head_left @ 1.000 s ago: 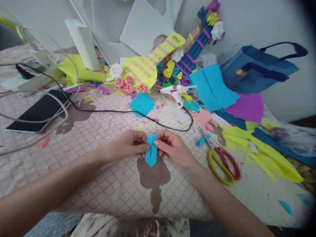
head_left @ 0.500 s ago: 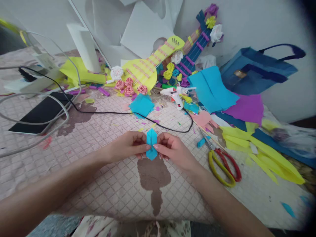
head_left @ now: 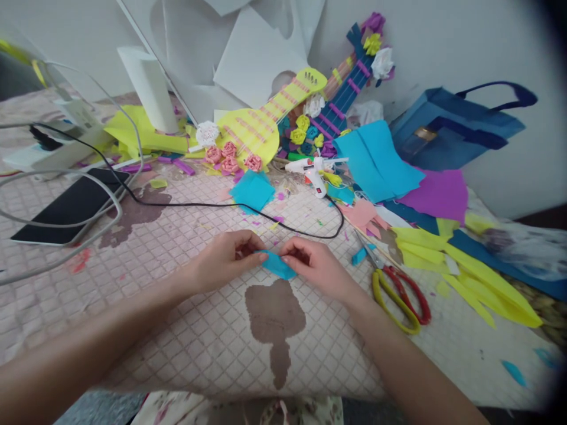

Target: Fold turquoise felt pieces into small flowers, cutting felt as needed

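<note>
A small folded piece of blue paper [head_left: 278, 265] is held between my two hands, lying crosswise and tilted. My left hand [head_left: 230, 257] pinches its left end between thumb and fingers. On the other end, my right hand [head_left: 312, 262] grips with thumb and fingertips, which cover part of the paper. Beyond the hands lies a stack of square blue paper [head_left: 252, 192], crossed by a black cord [head_left: 199, 204]. Scissors [head_left: 390, 289] with one yellow and one red handle rest to the right of my right hand.
A white glue gun [head_left: 313, 174] stands behind, near a yellow paper guitar [head_left: 252, 133] and a dark blue one [head_left: 339, 106] with paper flowers. Blue sheets [head_left: 378, 159], yellow strips [head_left: 487, 274] and a blue bag [head_left: 452, 130] are at right. A black tablet-like device [head_left: 66, 206] lies left.
The blue paper has turned from upright to lying crosswise between my fingers. My hands have shifted their grip to its ends. The view has moved slightly.
</note>
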The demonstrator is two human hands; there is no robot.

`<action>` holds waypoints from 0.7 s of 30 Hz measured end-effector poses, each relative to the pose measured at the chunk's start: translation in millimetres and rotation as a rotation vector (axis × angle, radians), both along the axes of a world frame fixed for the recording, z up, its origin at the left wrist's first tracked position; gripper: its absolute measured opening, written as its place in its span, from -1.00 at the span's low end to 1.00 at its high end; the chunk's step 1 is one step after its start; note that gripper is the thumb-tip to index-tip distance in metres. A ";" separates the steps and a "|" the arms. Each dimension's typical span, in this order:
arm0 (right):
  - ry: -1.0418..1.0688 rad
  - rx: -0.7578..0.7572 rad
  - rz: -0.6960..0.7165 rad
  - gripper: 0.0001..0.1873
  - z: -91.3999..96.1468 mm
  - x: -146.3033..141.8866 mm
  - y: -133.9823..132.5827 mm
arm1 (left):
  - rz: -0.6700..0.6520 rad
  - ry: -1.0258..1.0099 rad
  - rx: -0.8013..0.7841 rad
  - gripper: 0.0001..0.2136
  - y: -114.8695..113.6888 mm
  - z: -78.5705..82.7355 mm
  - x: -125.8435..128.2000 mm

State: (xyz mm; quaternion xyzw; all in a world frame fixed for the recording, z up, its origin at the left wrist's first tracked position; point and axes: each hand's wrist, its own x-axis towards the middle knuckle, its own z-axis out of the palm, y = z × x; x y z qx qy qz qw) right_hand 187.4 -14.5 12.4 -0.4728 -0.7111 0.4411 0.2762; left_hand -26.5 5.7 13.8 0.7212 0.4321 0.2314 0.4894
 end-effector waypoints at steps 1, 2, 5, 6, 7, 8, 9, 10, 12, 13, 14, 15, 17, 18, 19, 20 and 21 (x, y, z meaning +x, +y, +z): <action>-0.050 0.038 0.025 -0.90 0.0 0.3 0.4 | 0.009 0.038 0.057 -0.81 -0.9 -1.3 0.5; -0.088 0.073 0.035 -0.89 0.2 0.1 0.5 | 0.019 0.089 0.112 -0.83 -1.7 -2.8 0.8; -0.149 0.190 -0.039 -0.89 1.3 -0.9 -1.4 | 0.023 0.233 0.253 -0.89 -2.7 -7.4 0.1; -0.160 0.228 -0.077 -0.90 2.0 -0.9 -2.5 | 0.025 0.243 0.289 -0.92 -2.5 -8.3 -0.7; -0.169 0.257 -0.103 -0.92 2.9 -0.7 -3.8 | 0.032 0.236 0.322 -0.94 -2.1 -8.7 -1.7; -0.180 0.274 -0.109 -0.93 3.7 -0.1 -5.2 | 0.044 0.220 0.350 -0.93 -1.5 -8.7 -3.0; -0.190 0.278 -0.096 -0.92 4.5 0.7 -6.8 | 0.053 0.199 0.373 -0.91 -0.7 -8.2 -4.6; -0.198 0.271 -0.072 -0.91 5.1 1.7 -8.4 | 0.051 0.178 0.389 -0.91 0.1 -7.5 -6.4; -0.218 0.234 -0.023 -0.92 5.5 3.5 -12.0 | -0.005 0.151 0.398 -0.94 2.1 -6.1 -10.6; -0.233 0.213 -0.005 -0.94 5.2 4.0 -13.8 | -0.050 0.142 0.396 -0.93 3.0 -5.6 -12.8; -0.250 0.193 0.006 -0.95 4.7 4.1 -15.6 | -0.091 0.135 0.391 -0.93 3.7 -5.5 -14.8; -0.267 0.176 0.011 -0.93 4.1 3.7 -17.4 | -0.123 0.131 0.386 -0.93 4.2 -5.8 -16.5; -0.305 0.151 0.012 -0.89 2.7 1.7 -20.8 | -0.152 0.133 0.382 -0.94 4.3 -7.3 -18.4; -0.324 0.145 0.007 -0.88 2.0 0.3 -22.2 | -0.152 0.138 0.385 -0.94 4.0 -8.4 -18.6; -0.341 0.143 -0.002 -0.87 1.4 -1.2 -23.5 | -0.147 0.145 0.390 -0.94 3.4 -9.5 -18.2; -0.356 0.147 -0.010 -0.87 0.9 -2.5 -24.4 | -0.137 0.150 0.399 -0.94 2.7 -10.4 -17.5; -0.367 0.152 -0.015 -0.88 0.4 -3.7 -25.2 | -0.124 0.154 0.407 -0.94 2.0 -11.2 -16.6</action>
